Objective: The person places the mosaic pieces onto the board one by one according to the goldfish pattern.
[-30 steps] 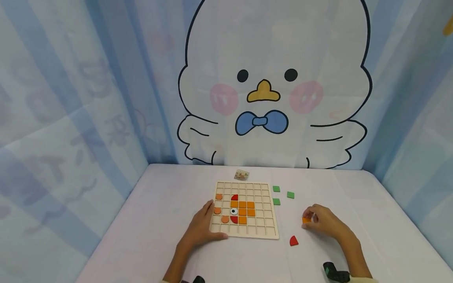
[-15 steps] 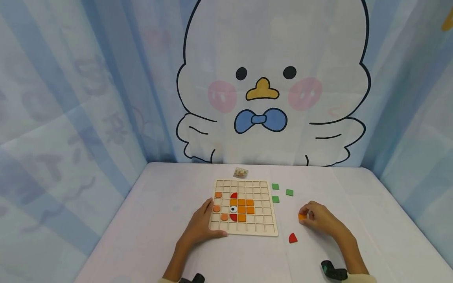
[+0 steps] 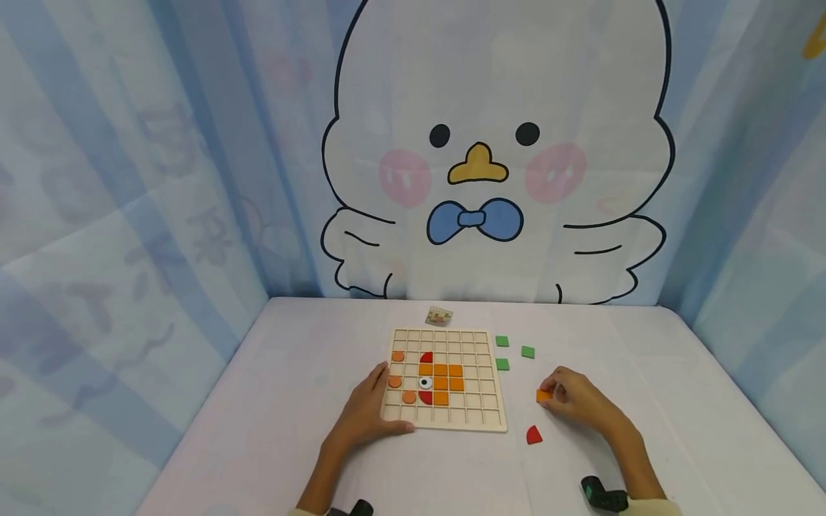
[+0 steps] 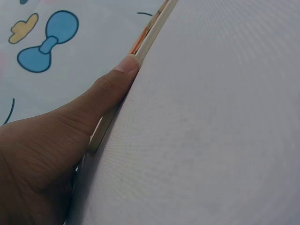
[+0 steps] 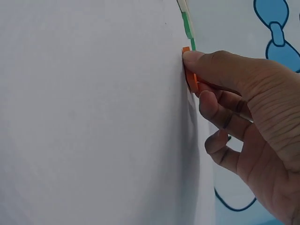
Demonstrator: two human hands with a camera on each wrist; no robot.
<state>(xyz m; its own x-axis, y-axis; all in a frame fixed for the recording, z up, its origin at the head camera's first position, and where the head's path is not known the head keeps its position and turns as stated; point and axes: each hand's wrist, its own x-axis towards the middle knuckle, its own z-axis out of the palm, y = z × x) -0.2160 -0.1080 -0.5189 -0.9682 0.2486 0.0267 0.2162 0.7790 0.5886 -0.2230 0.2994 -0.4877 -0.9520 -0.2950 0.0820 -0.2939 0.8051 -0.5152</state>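
Note:
In the head view, my left hand (image 3: 366, 410) rests at the near left corner of a pale gridded board (image 3: 482, 416). Its fingers lie along the left side, and the thumb (image 4: 123, 70) presses the front edge. My right hand (image 3: 581, 400) pinches an orange tile (image 3: 544, 395) between thumb and fingers, right of the board. The right wrist view shows this orange tile (image 5: 188, 75) at the fingertips, close to the tabletop. On the board lie several orange squares (image 3: 448, 378), two red quarter-round pieces (image 3: 426, 357), an eye piece (image 3: 425, 383) and three orange discs (image 3: 409, 397).
Three green square tiles (image 3: 528, 352) lie right of the board. A red quarter-round tile (image 3: 533, 435) lies in front of my right hand. Behind the board is a small patterned card (image 3: 439, 316). A printed curtain (image 3: 484, 258) stands behind the white table (image 3: 323, 322).
My right hand has moved left toward the board, carrying the orange tile. My left hand has stayed at the board's corner, and the board's pieces are unchanged.

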